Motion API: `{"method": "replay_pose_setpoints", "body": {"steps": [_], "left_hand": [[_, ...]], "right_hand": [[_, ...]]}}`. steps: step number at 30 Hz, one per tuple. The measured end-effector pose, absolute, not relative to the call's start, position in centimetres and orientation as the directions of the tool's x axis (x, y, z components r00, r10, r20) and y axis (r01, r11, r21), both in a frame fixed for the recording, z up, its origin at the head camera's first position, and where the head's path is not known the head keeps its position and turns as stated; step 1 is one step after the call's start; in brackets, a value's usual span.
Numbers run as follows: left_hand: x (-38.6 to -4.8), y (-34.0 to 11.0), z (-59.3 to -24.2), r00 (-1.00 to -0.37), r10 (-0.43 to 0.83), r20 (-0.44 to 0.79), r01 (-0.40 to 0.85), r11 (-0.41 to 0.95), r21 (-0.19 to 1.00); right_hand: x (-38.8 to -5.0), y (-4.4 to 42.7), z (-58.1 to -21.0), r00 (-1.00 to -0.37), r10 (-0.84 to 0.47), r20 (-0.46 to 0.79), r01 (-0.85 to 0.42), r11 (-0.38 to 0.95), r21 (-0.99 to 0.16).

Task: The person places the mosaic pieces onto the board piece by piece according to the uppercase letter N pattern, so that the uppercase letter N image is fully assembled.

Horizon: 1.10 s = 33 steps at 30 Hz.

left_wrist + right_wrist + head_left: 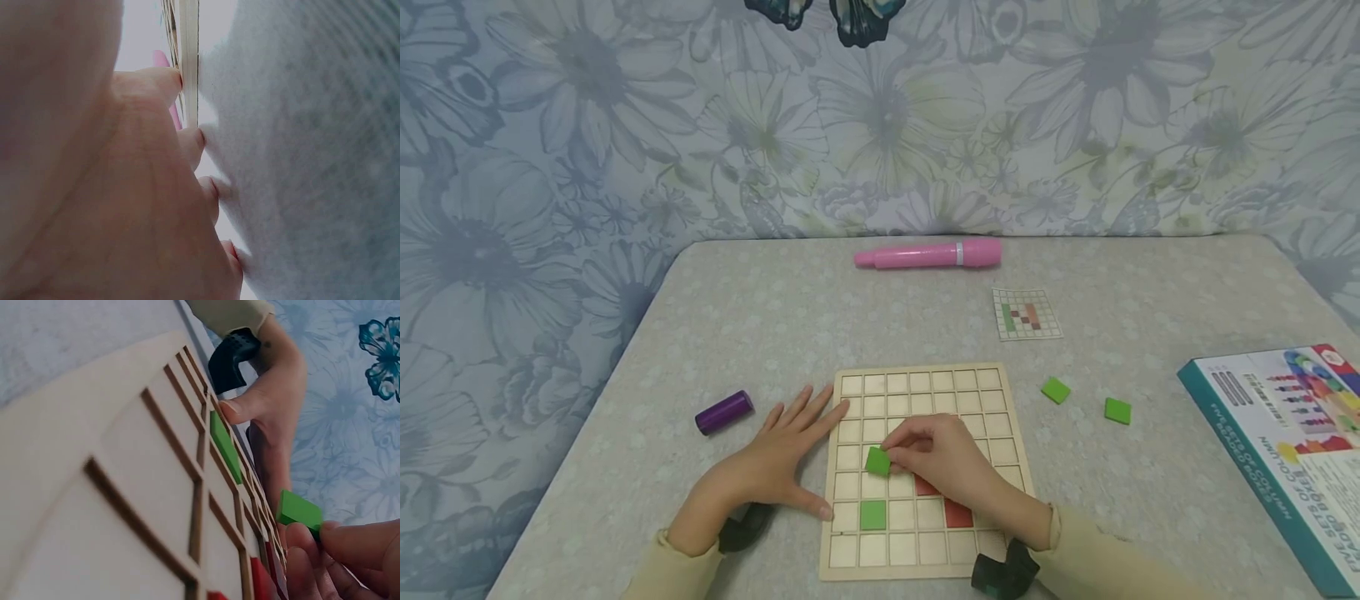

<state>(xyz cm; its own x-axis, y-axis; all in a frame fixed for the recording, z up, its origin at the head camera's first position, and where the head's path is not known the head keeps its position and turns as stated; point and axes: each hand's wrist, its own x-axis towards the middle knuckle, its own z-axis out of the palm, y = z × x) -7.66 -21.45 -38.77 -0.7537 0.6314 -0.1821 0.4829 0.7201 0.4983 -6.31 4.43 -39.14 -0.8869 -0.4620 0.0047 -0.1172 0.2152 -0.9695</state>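
A wooden grid board point(895, 574) lies on the table. My right hand point(951, 462) pinches a green square tile point(877, 461) by its edge between thumb and fingers, over the board's left part. In the right wrist view the pinched tile point(299, 508) appears tilted, held off the grid. Another green tile point(872, 515) sits in a cell nearer the front. Red tiles point(958, 514) fill cells further right, partly covered by the right hand. With fingers spread, my left hand point(775, 462) rests at the board's left edge, its thumb and forefinger touching the rim.
Two loose green tiles point(1056, 390) lie right of the board. Behind them is a small pattern card point(1027, 315) with a coloured grid. A pink tube point(925, 254) lies at the back, a purple cylinder point(724, 412) at the left, and a teal-sided box point(1247, 467) at the right.
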Motion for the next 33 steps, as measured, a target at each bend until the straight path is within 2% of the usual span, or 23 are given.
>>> {"method": "replay_pose_setpoints", "body": {"steps": [15,23,28,33], "left_hand": [[-7.7,-21.4,-38.7,-0.745,0.643,-0.176,0.492,0.709,0.505],[-7.7,-21.6,-38.8,-0.748,0.637,-0.188,0.486,0.717,0.500],[-7.7,-21.5,-39.0,-0.748,0.637,-0.188,0.485,0.717,0.501],[-7.8,-21.5,-39.0,-0.746,0.642,-0.179,0.490,0.711,0.505]], "right_hand": [[-5.8,3.7,-38.8,-0.842,-0.537,0.055,-0.305,0.390,-0.869],[-5.8,3.9,-38.7,-0.832,-0.548,0.092,-0.355,0.397,-0.847],[-6.1,5.8,-38.1,-0.848,-0.514,0.126,-0.357,0.379,-0.854],[-6.9,10.4,-37.3,-0.896,-0.411,0.165,-0.335,0.387,-0.859]]}}
